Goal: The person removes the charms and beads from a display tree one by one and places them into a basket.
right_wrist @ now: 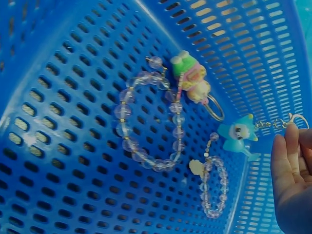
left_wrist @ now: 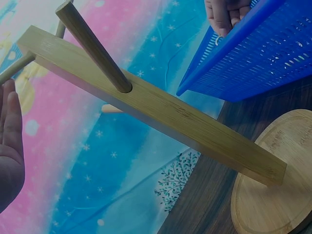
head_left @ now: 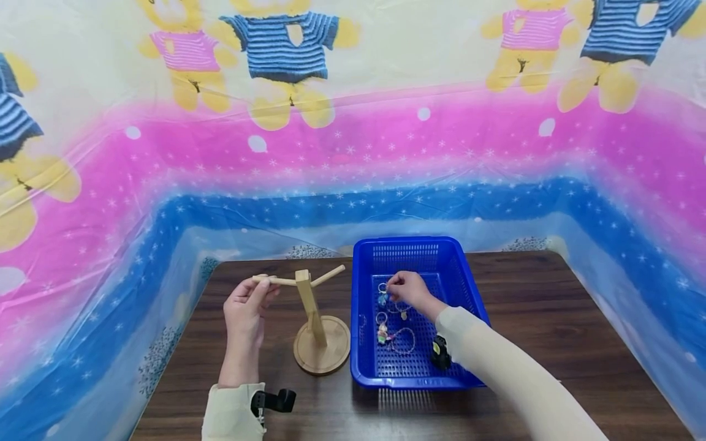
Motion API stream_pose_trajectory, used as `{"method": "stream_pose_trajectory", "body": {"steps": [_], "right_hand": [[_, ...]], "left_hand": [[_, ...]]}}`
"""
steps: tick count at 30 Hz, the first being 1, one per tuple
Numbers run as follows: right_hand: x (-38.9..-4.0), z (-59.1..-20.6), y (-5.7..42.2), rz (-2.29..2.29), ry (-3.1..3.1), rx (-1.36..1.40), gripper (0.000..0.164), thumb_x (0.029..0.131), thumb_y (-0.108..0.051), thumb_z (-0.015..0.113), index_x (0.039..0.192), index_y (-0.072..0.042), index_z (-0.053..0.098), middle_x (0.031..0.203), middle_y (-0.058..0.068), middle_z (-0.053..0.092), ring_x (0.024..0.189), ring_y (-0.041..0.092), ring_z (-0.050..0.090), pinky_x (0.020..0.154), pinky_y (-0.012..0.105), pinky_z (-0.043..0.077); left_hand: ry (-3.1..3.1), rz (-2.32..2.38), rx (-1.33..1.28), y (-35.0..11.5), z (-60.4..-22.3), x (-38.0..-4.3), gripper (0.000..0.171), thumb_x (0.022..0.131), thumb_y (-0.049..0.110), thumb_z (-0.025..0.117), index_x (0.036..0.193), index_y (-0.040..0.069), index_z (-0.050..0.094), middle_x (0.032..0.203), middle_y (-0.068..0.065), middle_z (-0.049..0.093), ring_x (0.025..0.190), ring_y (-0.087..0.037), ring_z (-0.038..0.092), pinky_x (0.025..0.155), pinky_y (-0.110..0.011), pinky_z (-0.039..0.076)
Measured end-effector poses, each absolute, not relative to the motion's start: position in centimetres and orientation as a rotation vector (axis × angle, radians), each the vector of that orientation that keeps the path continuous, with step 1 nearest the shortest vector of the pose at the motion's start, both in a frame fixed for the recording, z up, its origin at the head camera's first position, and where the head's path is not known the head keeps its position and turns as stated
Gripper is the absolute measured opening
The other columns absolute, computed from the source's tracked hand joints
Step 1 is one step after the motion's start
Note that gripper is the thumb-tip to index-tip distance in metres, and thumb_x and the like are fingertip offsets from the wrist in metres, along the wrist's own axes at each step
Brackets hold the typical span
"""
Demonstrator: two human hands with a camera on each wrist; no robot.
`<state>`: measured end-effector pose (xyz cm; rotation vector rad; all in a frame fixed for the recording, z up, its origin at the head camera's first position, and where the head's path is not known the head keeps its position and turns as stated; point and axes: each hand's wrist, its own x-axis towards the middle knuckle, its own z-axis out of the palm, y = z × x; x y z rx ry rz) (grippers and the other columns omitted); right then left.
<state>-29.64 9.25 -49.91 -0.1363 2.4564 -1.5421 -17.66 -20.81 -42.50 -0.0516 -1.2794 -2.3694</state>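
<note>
A wooden stand [head_left: 306, 300] with a round base and several pegs stands on the table. My left hand [head_left: 246, 306] pinches the left peg between thumb and fingers; the left wrist view shows only part of this hand. Inside the blue basket [head_left: 358, 361], my right hand [head_left: 408, 288] pinches the ring of a keychain with a blue figure [right_wrist: 238, 134], its chain stretched toward the fingers. Nearby lie a keychain with a green-capped figure [right_wrist: 191, 78], a larger clear-bead bracelet [right_wrist: 124, 112] and a smaller bead bracelet [right_wrist: 204, 195] with a pale charm.
The basket stands right of the stand, close to its base, on a dark wood table [head_left: 529, 306]. Behind and along the sides hangs a printed cloth [head_left: 386, 147] with bears and snowflakes. Each wrist wears a black camera strap.
</note>
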Motion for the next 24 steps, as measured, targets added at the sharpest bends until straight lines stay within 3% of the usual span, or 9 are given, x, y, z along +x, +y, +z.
{"method": "stream_pose_trajectory", "body": {"steps": [8, 19, 24], "right_hand": [[-29.2, -50.6, 9.4, -1.51, 2.452, -0.121, 0.012, 0.1, -0.003, 0.059, 0.104, 0.004, 0.069, 0.108, 0.024, 0.071, 0.094, 0.041, 0.072, 0.084, 0.048, 0.065], [-29.4, -51.4, 10.0, -1.421, 2.433, -0.126, 0.011, 0.097, 0.001, 0.06, 0.098, 0.005, 0.07, 0.092, 0.019, 0.073, 0.07, 0.018, 0.068, 0.076, 0.042, 0.066], [-29.3, -51.6, 10.4, -1.346, 2.427, -0.162, 0.013, 0.096, 0.003, 0.058, 0.099, 0.007, 0.07, 0.093, 0.019, 0.073, 0.067, 0.013, 0.066, 0.071, 0.037, 0.066]], "left_hand": [[-1.266, -2.372, -0.029, -21.0, -42.4, -17.6, 0.025, 0.097, -0.008, 0.061, 0.086, 0.009, 0.075, 0.083, 0.0, 0.08, 0.075, -0.006, 0.077, 0.07, -0.017, 0.064], [-1.284, -2.371, -0.051, -21.0, -42.6, -17.8, 0.025, 0.098, -0.007, 0.061, 0.086, 0.01, 0.075, 0.084, 0.001, 0.08, 0.077, -0.006, 0.077, 0.071, -0.017, 0.064], [-1.296, -2.342, -0.098, -20.8, -42.7, -17.7, 0.013, 0.095, 0.002, 0.071, 0.088, 0.012, 0.076, 0.085, 0.002, 0.081, 0.078, -0.005, 0.077, 0.071, -0.017, 0.064]]}}
